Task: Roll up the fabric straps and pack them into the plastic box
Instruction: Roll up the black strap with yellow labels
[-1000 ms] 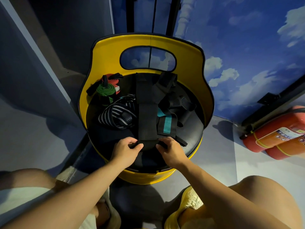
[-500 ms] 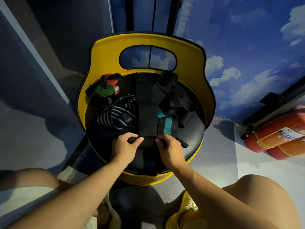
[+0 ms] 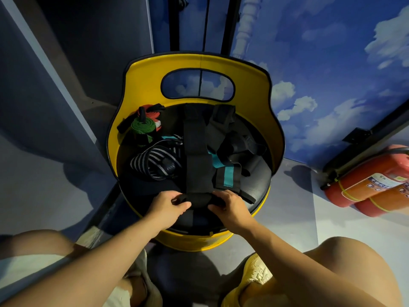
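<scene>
— Beyond the left hand (image 3: 168, 204): striped strap (image 3: 155, 163) and green roll (image 3: 142, 127), loose on the yellow seat (image 3: 130, 89).
— Left hand itself?
— Curled round the near end of the black strap (image 3: 197, 149), pinching the roll just begun. Same for the right hand (image 3: 230, 204), gripping the other edge of that roll.
— Risk?
— Probably uneven rolling: one side tighter, then a coned, slack coil. Could also snag the teal-striped strap (image 3: 228, 177) lying just beyond the right hand, touching the black one.
— Plastic box?
— Not in view; cannot tell where.
</scene>
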The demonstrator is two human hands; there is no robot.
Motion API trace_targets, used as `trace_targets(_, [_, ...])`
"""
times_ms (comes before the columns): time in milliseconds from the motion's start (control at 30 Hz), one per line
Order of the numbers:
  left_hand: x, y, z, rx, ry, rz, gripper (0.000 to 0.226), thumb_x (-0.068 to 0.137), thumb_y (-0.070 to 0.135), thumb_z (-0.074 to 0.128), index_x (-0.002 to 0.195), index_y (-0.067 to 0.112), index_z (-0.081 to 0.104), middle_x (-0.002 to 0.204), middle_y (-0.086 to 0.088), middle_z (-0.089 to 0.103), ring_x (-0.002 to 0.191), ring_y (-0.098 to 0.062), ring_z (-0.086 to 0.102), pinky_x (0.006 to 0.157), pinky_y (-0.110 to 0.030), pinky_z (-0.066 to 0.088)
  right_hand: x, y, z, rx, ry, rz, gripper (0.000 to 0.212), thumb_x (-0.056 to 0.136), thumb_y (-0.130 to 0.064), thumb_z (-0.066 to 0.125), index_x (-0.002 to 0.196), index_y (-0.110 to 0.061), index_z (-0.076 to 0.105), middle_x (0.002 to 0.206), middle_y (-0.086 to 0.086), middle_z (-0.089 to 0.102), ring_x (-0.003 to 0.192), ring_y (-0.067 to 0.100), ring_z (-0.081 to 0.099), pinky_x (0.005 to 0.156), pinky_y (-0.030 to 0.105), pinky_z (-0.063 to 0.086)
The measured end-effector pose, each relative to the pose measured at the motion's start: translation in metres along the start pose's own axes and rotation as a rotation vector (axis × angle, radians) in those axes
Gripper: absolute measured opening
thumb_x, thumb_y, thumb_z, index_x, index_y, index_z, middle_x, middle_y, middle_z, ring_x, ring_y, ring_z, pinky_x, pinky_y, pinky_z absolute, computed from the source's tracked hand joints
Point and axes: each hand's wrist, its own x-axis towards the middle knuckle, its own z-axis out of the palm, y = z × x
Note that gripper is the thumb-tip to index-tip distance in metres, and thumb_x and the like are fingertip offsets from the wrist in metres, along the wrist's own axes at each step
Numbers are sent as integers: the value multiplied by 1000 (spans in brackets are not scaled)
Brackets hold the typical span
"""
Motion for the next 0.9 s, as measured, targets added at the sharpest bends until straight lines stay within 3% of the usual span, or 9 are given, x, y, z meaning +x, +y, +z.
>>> trace_targets(133, [7, 9, -6, 1, -39, -48, 21, 93, 33, 70, 79, 17, 68, 75, -1, 76, 75, -15, 73, 75, -29, 56, 7, -1, -4, -5, -47, 53, 44, 100, -36, 59, 137, -11, 60, 124, 9, 58, 115, 24, 56, 93, 25, 44])
trace_targets(267, [24, 13, -5, -79, 13, -139, 30, 91, 42, 70, 95, 12, 68, 82, -5, 76, 73, -18, 71, 77, -35, 60, 25, -3, -6, -10, -79, 99, 40, 103, -45, 51, 110, -10, 69, 104, 10, 66, 96, 26, 63, 80, 36, 51])
trace_targets(367, [32, 17, -3, -71, 167, -85, 34, 86, 44, 76, 106, 22, 59, 101, 8, 65, 93, -15, 64, 82, -33, 53, 34, -8, -6, 48, 43, 83, 36, 101, -41, 57, 118, -12, 69, 107, 6, 71, 99, 22, 66, 83, 36, 53])
trace_targets(433, [35, 21, -2, -98, 209, -23, 35, 87, 39, 76, 113, 25, 57, 107, 8, 60, 98, -13, 60, 82, -30, 50, 37, -12, -2, 85, 179, 71, 30, 98, -39, 62, 120, -19, 66, 109, 0, 71, 101, 17, 64, 84, 34, 52])
trace_targets(567, [40, 19, 1, -30, 241, 109, 9, 90, 37, 73, 92, 29, 70, 101, 7, 62, 95, -14, 62, 78, -26, 49, 40, -4, 9, -28, 323, 30, 21, 96, -46, 61, 101, -26, 67, 91, -6, 68, 82, 12, 55, 68, 27, 40])
trace_targets(667, [40, 15, -1, 21, 273, 155, 16, 88, 40, 74, 85, 25, 74, 103, 8, 58, 94, -13, 60, 72, -16, 41, 38, -2, 8, -22, 324, -25, 25, 99, -47, 57, 99, -25, 69, 89, -4, 70, 82, 14, 61, 65, 25, 42])
trace_targets(767, [32, 12, -4, 125, 276, 233, 24, 88, 46, 73, 94, 23, 78, 113, 11, 54, 104, -9, 54, 82, -16, 38, 28, -2, 4, -23, 245, -78, 32, 99, -46, 54, 117, -22, 68, 107, -3, 73, 99, 16, 67, 79, 28, 52])
trace_targets(833, [26, 9, -5, 202, 207, 286, 37, 84, 49, 76, 111, 23, 74, 118, 15, 52, 113, -7, 49, 94, -21, 38, 19, -1, 3, 0, 162, -83, 45, 94, -40, 62, 134, -20, 60, 126, -2, 68, 115, 15, 63, 95, 29, 52])
trace_targets(900, [19, 8, -3, 247, 151, 301, 49, 82, 42, 80, 126, 24, 65, 119, 17, 50, 121, -10, 49, 103, -24, 39, 15, -1, 5, 44, 129, -63, 53, 90, -26, 70, 141, -18, 55, 134, -1, 65, 123, 17, 60, 102, 25, 48])
